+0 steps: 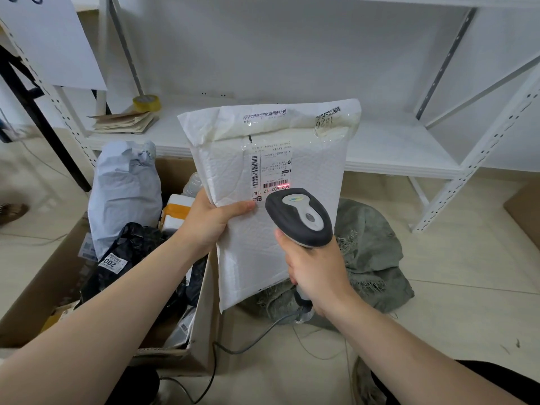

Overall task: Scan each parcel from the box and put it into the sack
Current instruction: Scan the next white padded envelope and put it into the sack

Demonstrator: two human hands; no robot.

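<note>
Parcel (pixel 251 252), white padded mailer, held upright in the air between both hands, folded flap end up, label (pixel 270 168) facing the camera. Left hand (pixel 210 217) clamped on the parcel's left edge: thumb flat across the front just below the label, fingers hidden behind the mailer. Red scan line (pixel 282 186) across the barcode at the label's lower end, just above and to the right of the left thumb.

Scanner (pixel 301 217), dark grey with a light grey centre strip, directly in front of the parcel's lower right part, head aimed at the label. Right hand (pixel 315 270) wrapped tight round the scanner handle, fingers curled; trigger finger not visible. Cable (pixel 254 340) trailing from below the right hand down across the floor.

Sack (pixel 371 252), grey-green woven fabric, crumpled on the floor behind and below the right hand, partly hidden by parcel and scanner.

Box (pixel 43 287), brown cardboard, open, below and to the left of the left hand and forearm. Contents: grey parcel (pixel 122 194) upright, left of the left hand; black parcel (pixel 137 247) with a white label, left of the left wrist; orange-and-white parcel (pixel 175 213) just beside the left hand.

Shelf (pixel 380 147), white metal, beyond both hands. Yellow tape roll (pixel 147 102) and stack of brown envelopes (pixel 125 122) on its lowest board, well beyond and left of the left hand.
</note>
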